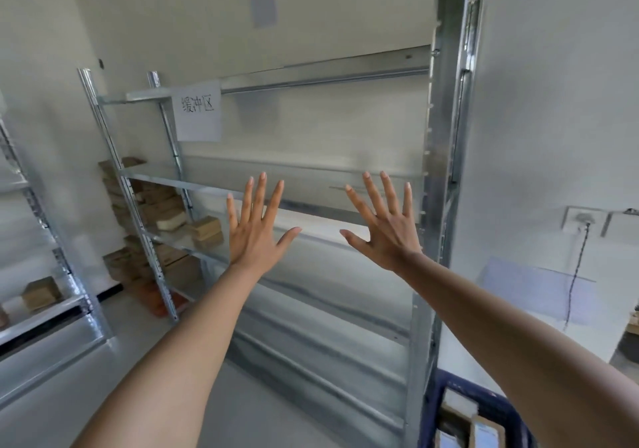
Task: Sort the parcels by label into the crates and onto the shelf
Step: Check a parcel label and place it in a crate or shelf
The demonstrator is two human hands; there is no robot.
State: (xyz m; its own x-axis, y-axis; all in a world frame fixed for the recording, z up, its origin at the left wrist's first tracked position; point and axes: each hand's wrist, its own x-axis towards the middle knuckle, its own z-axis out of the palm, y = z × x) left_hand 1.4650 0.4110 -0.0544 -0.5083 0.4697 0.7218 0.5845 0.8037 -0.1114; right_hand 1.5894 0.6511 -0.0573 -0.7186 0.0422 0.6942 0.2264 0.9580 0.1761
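Both hands — left hand (257,226), right hand (383,228) — are spread, holding nothing, before the metal shelf (325,205).

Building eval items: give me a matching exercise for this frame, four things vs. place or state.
Things:
1. hands
2. paper sign
3. blue crate
4. brown boxes

Place or state:
A. bottom right corner, parcels inside
B. hung on the top rail of the shelf
C. stacked at the far left end of the shelf
D. open, fingers spread, holding nothing

Pairs: 1-D (left hand, right hand); 2-B (paper sign, shelf); 3-A (blue crate); 4-C (brown boxes).
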